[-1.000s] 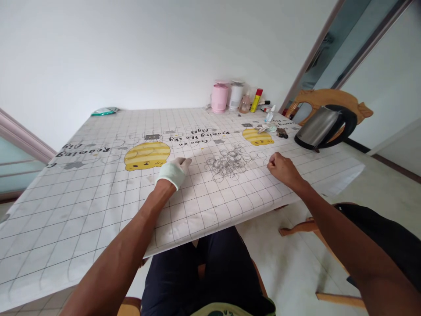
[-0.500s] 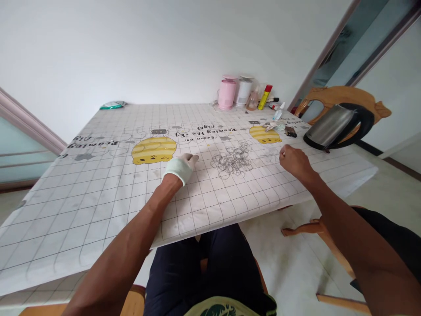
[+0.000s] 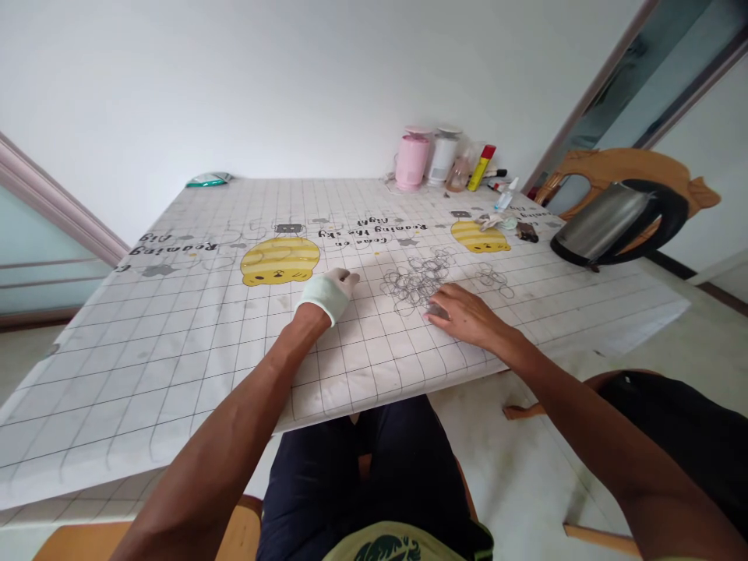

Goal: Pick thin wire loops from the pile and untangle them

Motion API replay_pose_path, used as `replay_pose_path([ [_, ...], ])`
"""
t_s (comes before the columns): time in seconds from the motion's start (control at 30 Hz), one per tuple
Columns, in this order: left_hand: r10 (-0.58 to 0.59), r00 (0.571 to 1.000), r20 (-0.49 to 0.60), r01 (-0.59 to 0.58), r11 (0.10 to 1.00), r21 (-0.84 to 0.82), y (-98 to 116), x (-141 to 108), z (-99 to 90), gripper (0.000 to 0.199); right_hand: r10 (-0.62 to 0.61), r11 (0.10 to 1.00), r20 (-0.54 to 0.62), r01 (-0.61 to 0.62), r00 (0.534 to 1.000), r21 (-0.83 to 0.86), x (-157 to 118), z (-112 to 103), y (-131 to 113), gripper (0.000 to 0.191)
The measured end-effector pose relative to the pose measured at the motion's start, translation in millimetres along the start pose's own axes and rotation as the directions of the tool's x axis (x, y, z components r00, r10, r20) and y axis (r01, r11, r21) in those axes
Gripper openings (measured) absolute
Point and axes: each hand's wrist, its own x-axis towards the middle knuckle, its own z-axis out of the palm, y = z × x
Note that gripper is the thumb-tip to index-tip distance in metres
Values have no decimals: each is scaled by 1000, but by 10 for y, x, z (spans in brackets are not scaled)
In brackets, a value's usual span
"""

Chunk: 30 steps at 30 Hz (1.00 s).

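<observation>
A tangled pile of thin, dark wire-like rings (image 3: 416,279) lies on the gridded tablecloth (image 3: 374,354). My right hand (image 3: 467,313), bare, is at the pile's near right edge. Its fingers are bent and parted from the thumb, and I see nothing held between them. A smaller cluster of the same rings (image 3: 494,280) lies just beyond that hand. To the left of the pile, my left hand (image 3: 328,293) rests on the cloth in a pale glove. Its fingers are curled together; anything inside them is hidden.
A steel kettle (image 3: 608,222) stands at the table's right end, before a wooden chair (image 3: 643,164). Along the wall are a pink cylindrical device (image 3: 412,162), a white one (image 3: 444,160) and a yellow-red can (image 3: 482,167). A green packet (image 3: 209,180) lies at the far left corner.
My right hand has moved left, from beside the smaller cluster to the pile, and its fist has loosened. The smaller cluster now shows more plainly. My left hand stays nearly in place.
</observation>
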Motion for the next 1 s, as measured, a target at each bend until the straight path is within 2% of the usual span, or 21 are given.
replay_pose_path([
  [0.07, -9, 1000, -2, 9, 1000, -14, -1, 1, -1, 45, -47, 998, -24, 46, 999, -41, 19, 42, -16, 24],
  [0.13, -10, 1000, 2, 10, 1000, -16, -3, 7, 5, 46, -34, 999, -81, 31, 996, -36, 23, 34, 22, 30],
  [0.23, 7, 1000, 3, -7, 1000, -2, -8, 24, 25, 47, 115, 990, -179, -98, 977, 100, 1, -79, 152, 21],
  [0.3, 14, 1000, 6, -14, 1000, 10, -14, 35, 39, 47, 256, 944, -181, -205, 950, 261, -28, -195, 278, 16],
  [0.4, 19, 1000, 13, -19, 1000, 20, -23, 46, 54, 48, 466, 822, -153, -362, 872, 439, -85, -371, 490, 15],
  [0.5, 30, 999, 18, -31, 999, 29, -30, 54, 61, 49, 630, 687, -174, -440, 756, 578, -132, -511, 641, 18],
  [0.6, 36, 999, 15, -37, 998, 46, -33, 60, 60, 48, 721, 641, -302, -434, 623, 634, -145, -612, 694, 25],
  [0.67, 42, 999, 15, -43, 998, 50, -33, 60, 56, 48, 732, 642, -384, -381, 562, 665, -137, -655, 715, 25],
  [0.73, 52, 999, 14, -53, 997, 59, -34, 58, 49, 47, 726, 633, -411, -302, 551, 713, -123, -676, 758, 20],
  [0.9, 47, 999, 25, -49, 997, 67, -37, 50, 38, 44, 662, 589, -417, -89, 623, 803, -76, -683, 883, 12],
  [1.0, 46, 999, 18, -46, 998, 45, -27, 41, 37, 43, 678, 533, -401, -37, 615, 845, -24, -701, 837, 17],
])
